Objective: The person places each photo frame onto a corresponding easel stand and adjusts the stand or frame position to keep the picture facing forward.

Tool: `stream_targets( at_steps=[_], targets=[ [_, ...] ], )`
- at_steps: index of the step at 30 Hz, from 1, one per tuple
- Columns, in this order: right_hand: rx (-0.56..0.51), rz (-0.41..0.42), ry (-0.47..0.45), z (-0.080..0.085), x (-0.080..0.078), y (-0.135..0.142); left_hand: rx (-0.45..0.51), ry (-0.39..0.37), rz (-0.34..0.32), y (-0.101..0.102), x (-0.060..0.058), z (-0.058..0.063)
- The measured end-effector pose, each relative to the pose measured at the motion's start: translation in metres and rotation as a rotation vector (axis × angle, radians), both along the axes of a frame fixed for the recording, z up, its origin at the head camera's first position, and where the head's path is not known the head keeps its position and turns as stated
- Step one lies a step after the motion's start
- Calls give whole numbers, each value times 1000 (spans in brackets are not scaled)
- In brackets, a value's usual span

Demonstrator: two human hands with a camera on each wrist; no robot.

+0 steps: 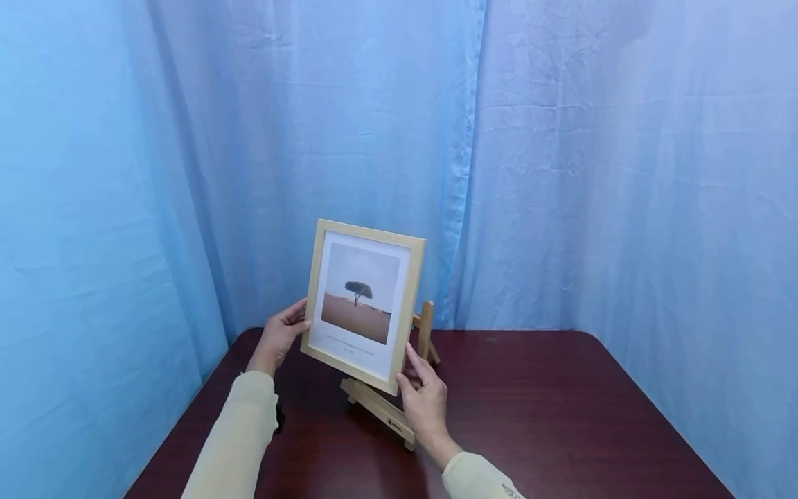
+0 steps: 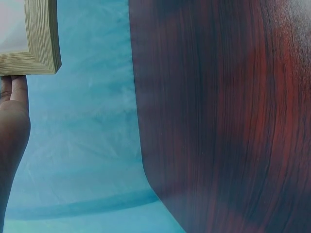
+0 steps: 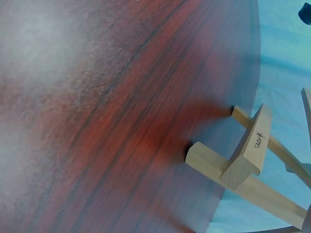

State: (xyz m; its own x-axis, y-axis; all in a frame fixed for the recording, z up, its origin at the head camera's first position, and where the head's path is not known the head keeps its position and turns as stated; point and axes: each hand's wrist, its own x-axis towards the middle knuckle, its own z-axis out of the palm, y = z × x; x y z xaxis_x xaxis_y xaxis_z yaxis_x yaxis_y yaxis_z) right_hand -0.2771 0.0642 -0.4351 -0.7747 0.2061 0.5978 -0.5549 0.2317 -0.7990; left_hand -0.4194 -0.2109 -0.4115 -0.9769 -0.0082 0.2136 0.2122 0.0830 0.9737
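Both hands hold a picture frame [image 1: 361, 339] of pale wood, with a tree print inside, tilted in the head view. My left hand [image 1: 280, 338] grips its left side, thumb in front. My right hand [image 1: 425, 400] pinches the lower right side. Behind and below the frame stands a small wooden easel [image 1: 426, 329], partly hidden by it. The easel's ledge [image 3: 252, 145] carries no frame in the right wrist view, so the frame is held off it. In the left wrist view, a frame corner [image 2: 43, 46] shows above the left hand's fingers [image 2: 18, 90].
A dark red-brown wooden table [image 1: 561, 409] with rounded far corners bears the easel. Light blue curtains [image 1: 374, 125] hang behind the table and along both sides. A dark band [image 1: 280, 418] shows at the left wrist.
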Motion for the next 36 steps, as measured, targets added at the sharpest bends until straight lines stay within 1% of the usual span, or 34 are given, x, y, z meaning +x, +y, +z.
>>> stream_targets(
  at_steps=[2,3,8,11,15,17,21,24,29,31,36],
  targets=[
    [2,-5,-8,8,7,-1,6,-2,-1,2,-1,-1],
    [1,-10,1,6,6,0,7,-2,1,3,-1,-1],
    [-23,-36,30,-14,-9,5,6,4,-5,10,-3,-3],
    [-43,-26,29,-26,-17,10,3,7,-8,12,-4,-5],
    [-45,-6,47,-32,-19,16,4,9,-7,16,-5,-5],
    [-33,-11,58,-33,-19,18,7,9,-11,18,-4,-5],
    [-21,-30,64,-33,-18,22,11,9,-17,21,-4,-6],
    [-20,-38,69,-33,-18,21,17,2,-17,21,-6,-8],
    [-15,-51,78,-32,-15,22,21,0,-16,25,-7,-9],
    [-12,-56,81,-29,-12,23,20,2,-16,26,-6,-9],
    [8,-53,89,-13,3,23,13,11,-23,29,-6,-11]
  ],
)
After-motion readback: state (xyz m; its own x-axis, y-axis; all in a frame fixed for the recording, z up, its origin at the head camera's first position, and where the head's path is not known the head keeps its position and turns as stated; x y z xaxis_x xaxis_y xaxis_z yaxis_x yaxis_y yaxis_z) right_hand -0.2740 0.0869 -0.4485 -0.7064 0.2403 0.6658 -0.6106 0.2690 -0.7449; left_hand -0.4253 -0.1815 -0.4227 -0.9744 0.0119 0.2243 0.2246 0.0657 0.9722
